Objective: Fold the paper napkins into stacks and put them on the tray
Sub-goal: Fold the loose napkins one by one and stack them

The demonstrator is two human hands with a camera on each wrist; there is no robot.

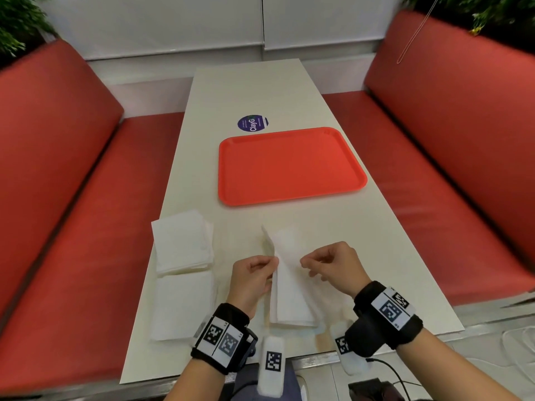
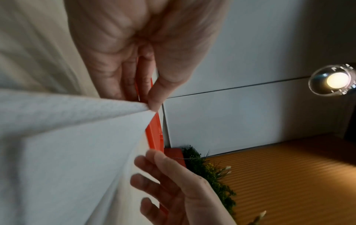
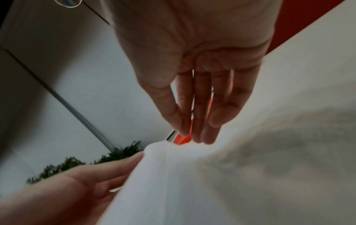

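Note:
A white paper napkin [image 1: 289,299] lies partly folded on the table near the front edge, with its left flap raised. My left hand [image 1: 273,263] pinches that raised edge between thumb and forefinger, seen close in the left wrist view [image 2: 152,105]. My right hand [image 1: 304,263] hovers at the napkin's right side with relaxed fingers and holds nothing; its fingertips [image 3: 204,140] sit just above the napkin [image 3: 173,190]. The red tray [image 1: 289,166] lies bare beyond the napkin, mid-table. Two piles of white napkins [image 1: 182,244] [image 1: 182,305] rest at the table's left edge.
A round purple sticker [image 1: 252,123] is stuck on the table behind the tray. Red padded benches [image 1: 72,198] [image 1: 448,169] flank the narrow table. A black cable [image 1: 390,369] hangs below the front edge at the right.

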